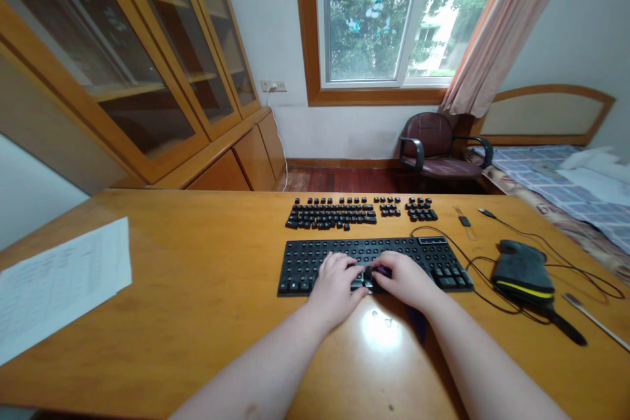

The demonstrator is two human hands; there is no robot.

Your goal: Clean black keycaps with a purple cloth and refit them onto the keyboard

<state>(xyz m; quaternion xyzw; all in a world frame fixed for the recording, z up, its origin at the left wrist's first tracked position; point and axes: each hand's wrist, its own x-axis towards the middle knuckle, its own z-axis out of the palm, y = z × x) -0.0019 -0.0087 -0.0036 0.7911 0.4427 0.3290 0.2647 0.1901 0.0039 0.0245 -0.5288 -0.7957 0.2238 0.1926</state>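
Observation:
A black keyboard [305,268] lies lengthwise on the wooden desk, most of its keycaps off and bare key sockets showing. My left hand [337,285] rests on its middle with the fingers stretched out over the frame and the thumb at the front edge. Beside it, my right hand [398,279] is closed, thumb and fingers pinched on a dark purple cloth [384,271] that sticks out near the fingertips and partly hides beneath the hand. Purple also shows below the right wrist. Behind the keyboard, loose black keycaps [329,215] are laid out in keyboard order.
To the right lie a grey brush-like tool [524,275] with a yellow stripe, a cable plug [487,212], a small black piece [464,220] and a thin white stick [598,320]. Written paper sheets [69,285] lie left. A chair [433,144] stands beyond the desk.

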